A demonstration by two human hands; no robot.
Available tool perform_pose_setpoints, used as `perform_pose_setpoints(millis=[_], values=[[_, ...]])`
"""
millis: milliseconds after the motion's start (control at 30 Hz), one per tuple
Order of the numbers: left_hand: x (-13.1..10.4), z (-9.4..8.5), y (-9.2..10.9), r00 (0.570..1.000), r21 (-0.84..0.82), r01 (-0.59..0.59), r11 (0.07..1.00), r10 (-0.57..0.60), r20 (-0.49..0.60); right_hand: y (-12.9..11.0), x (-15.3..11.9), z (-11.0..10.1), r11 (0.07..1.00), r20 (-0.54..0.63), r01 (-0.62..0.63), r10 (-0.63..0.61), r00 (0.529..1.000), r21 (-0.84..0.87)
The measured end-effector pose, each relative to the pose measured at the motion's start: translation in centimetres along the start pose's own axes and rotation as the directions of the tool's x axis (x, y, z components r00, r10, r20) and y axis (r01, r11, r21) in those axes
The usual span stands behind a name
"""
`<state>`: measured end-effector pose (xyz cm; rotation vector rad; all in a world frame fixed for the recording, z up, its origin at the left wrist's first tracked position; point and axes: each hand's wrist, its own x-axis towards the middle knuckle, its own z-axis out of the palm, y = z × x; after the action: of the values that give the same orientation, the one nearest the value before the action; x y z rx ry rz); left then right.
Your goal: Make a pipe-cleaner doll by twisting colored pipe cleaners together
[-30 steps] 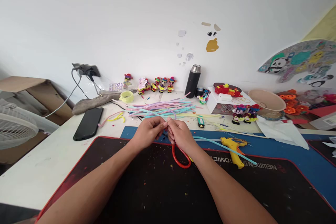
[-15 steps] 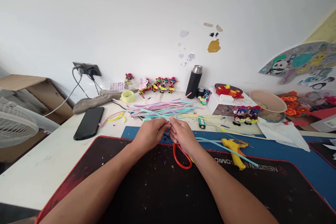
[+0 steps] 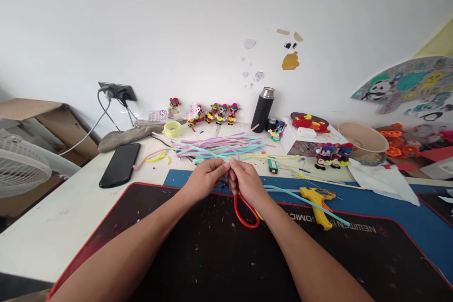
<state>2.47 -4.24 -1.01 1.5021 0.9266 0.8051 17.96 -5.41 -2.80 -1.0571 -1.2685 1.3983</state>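
Note:
My left hand (image 3: 208, 178) and my right hand (image 3: 245, 177) meet above the top of the black mat, fingertips pinched together. Between them they grip a lavender pipe cleaner (image 3: 236, 152), which curves up over the right fingers; its pinched part is hidden. A red loop handle (image 3: 247, 217), seemingly of scissors, shows below my right hand; whether the hand holds it or it lies underneath I cannot tell. Just beyond my hands lies a pile of pastel pipe cleaners (image 3: 212, 144). A turquoise pipe cleaner (image 3: 304, 201) stretches to the right across a yellow glue gun (image 3: 320, 207).
A phone (image 3: 120, 165) and a roll of yellow tape (image 3: 172, 129) are on the left. Small pipe-cleaner figures (image 3: 222, 114) and a black thermos (image 3: 262, 111) stand by the wall. On the right are more figures (image 3: 334, 155) and a beige bowl (image 3: 364, 137). A fan (image 3: 23, 165) stands far left.
My fingertips have shifted slightly, with the left thumb and fingers now pressed closer to the right ones. The view has moved a little; other things lie as before.

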Motion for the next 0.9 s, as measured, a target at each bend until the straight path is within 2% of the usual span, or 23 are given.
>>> perform_pose_setpoints(millis=[200, 300, 367, 467, 567, 667, 767, 900], values=[[0.4, 0.1, -0.6, 0.997, -0.175, 0.068, 0.982, -0.062, 0.036, 0.5, 0.1, -0.1, 0.993, -0.025, 0.072, -0.075, 0.997, -0.097], [0.4, 0.5, -0.7, 0.998, -0.199, 0.051, 0.979, -0.045, 0.035, 0.6, 0.2, -0.1, 0.993, -0.061, 0.079, -0.085, 0.994, -0.092], [0.4, 0.5, -0.7, 1.000, -0.108, 0.004, 0.994, -0.005, -0.001, 0.6, 0.3, 0.0, 0.996, -0.072, 0.072, -0.075, 0.995, -0.049], [0.2, 0.4, -0.6, 0.991, 0.141, -0.094, 0.986, 0.106, -0.085, 0.5, 0.3, 0.1, 0.998, -0.083, 0.048, -0.045, 0.996, 0.035], [0.0, 0.0, -0.2, 0.967, 0.400, -0.148, 0.904, 0.217, -0.132, 0.4, 0.4, 0.1, 0.996, -0.096, 0.032, -0.024, 0.995, 0.083], [-0.3, -0.3, 0.1, 0.948, 0.572, -0.191, 0.797, 0.300, -0.101, 0.5, 0.4, 0.1, 0.995, -0.087, 0.019, -0.010, 0.996, 0.100], [-0.4, -0.4, 0.3, 0.945, 0.578, -0.228, 0.784, 0.321, -0.062, 0.5, 0.2, 0.0, 0.997, -0.044, -0.012, 0.015, 0.999, 0.078], [-0.5, -0.5, 0.8, 0.969, 0.414, -0.210, 0.886, 0.244, -0.030, 0.3, 0.1, -0.2, 1.000, 0.002, -0.020, 0.020, 1.000, 0.024]])
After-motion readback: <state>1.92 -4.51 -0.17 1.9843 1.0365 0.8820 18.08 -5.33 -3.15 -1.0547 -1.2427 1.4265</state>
